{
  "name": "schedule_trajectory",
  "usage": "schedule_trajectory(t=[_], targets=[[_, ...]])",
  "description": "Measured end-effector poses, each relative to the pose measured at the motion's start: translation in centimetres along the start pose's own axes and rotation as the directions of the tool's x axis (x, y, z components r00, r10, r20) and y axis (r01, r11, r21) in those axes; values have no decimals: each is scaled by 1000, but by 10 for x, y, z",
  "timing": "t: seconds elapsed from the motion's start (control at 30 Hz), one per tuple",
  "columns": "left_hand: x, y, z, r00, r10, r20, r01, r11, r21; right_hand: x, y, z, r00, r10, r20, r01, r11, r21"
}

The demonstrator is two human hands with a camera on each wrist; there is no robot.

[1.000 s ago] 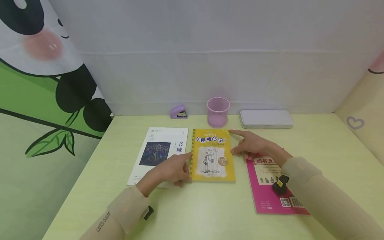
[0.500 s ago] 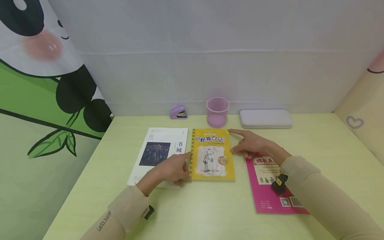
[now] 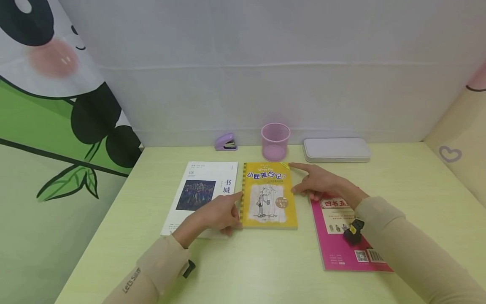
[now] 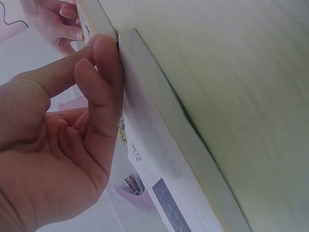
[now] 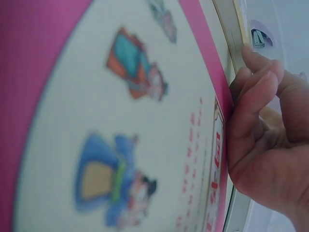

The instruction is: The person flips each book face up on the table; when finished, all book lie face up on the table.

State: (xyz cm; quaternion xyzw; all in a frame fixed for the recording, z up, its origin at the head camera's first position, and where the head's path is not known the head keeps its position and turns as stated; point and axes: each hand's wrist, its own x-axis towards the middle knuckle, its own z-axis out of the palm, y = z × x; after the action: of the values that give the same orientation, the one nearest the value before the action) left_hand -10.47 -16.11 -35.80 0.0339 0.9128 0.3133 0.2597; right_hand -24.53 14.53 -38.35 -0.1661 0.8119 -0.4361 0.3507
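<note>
Since the rectangular yellow paperback [image 3: 269, 196] is already laid flat on the pale wood-look table [image 3: 265, 266], sides touched by a loosely spread left hand [image 3: 218, 215] and right hand [image 3: 320, 181], pretty much only release is left, probably.

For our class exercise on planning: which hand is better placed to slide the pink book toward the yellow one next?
Probably the right hand: it is over the far end of the pink book. The left hand is on the other side of the yellow book, over the white book.
</note>
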Motion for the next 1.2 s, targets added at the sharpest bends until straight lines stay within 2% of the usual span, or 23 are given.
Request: schedule_trajectory(t=[0.23, 1.2], targets=[[0, 1, -1, 1000, -1, -2, 1, 1000, -3, 1, -1, -1, 1000, 12, -2, -11, 1000, 17], [0, 2, 1, 1000, -8, -7, 8, 1000, -2, 3, 2, -1, 1000, 9, 3, -9, 1000, -20]])
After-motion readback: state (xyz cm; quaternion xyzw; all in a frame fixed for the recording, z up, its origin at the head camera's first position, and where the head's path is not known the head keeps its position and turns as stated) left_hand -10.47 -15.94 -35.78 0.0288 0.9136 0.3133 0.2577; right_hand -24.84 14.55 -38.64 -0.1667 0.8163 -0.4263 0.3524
